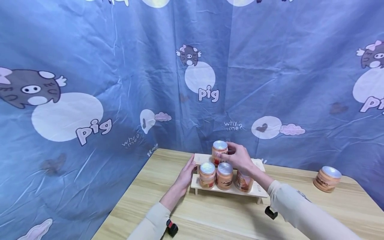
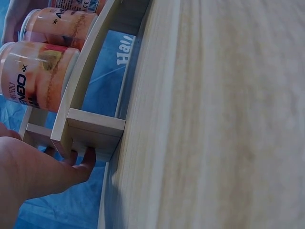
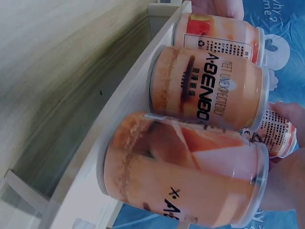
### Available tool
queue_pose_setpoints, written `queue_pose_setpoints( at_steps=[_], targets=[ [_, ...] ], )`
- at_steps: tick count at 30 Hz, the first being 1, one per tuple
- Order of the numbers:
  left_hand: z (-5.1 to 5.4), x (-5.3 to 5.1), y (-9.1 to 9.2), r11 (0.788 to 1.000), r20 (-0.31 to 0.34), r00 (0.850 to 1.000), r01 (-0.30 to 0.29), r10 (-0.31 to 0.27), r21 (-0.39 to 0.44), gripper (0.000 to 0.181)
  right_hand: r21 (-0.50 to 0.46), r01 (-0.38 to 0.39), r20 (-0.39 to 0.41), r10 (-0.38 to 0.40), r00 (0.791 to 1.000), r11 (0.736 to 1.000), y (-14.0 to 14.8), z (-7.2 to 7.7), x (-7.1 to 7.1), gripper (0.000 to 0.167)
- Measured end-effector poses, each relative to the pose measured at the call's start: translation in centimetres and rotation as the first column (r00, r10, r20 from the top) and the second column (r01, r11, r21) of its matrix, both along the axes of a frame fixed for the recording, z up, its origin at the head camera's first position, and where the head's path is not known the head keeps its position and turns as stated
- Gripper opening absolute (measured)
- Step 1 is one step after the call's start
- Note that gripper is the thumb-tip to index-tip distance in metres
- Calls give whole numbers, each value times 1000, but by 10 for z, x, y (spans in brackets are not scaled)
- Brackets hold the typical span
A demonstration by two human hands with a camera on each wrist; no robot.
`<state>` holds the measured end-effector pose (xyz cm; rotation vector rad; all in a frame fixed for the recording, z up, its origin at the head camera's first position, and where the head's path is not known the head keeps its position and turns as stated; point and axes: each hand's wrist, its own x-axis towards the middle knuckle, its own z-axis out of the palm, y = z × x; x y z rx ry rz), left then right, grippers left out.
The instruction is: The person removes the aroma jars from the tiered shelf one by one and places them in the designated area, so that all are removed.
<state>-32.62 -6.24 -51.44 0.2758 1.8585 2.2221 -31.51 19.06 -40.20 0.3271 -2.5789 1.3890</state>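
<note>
A two-tier wooden rack (image 1: 196, 181) stands on the table and bears several orange cans with silver lids. On its lower tier are a left can (image 1: 207, 175), a middle can (image 1: 224, 176) and a right can (image 1: 243, 181), partly behind the right wrist. My right hand (image 1: 239, 158) grips an upright can (image 1: 219, 152) at the upper tier; whether its base touches the tier is hidden. My left hand (image 1: 185, 176) holds the rack's left end, and in the left wrist view its fingers (image 2: 87, 164) curl against the wooden leg (image 2: 95, 125).
Another orange can (image 1: 327, 179) stands apart at the table's right side. A blue curtain (image 1: 192, 126) with printed pigs hangs behind and left of the wooden table (image 1: 210, 216).
</note>
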Motion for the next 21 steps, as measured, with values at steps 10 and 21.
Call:
queue_pose_setpoints(
  at_steps=[10,21],
  targets=[
    [-2,3,-3,999,10,1000,-10,10,-34,58,17,15,-61,-14,998,1000,10,15,5,71],
    [3,2,-1,999,10,1000,13,-12,-46,59,60,85,-101,-79,992,995,46,36,23,66]
  ],
)
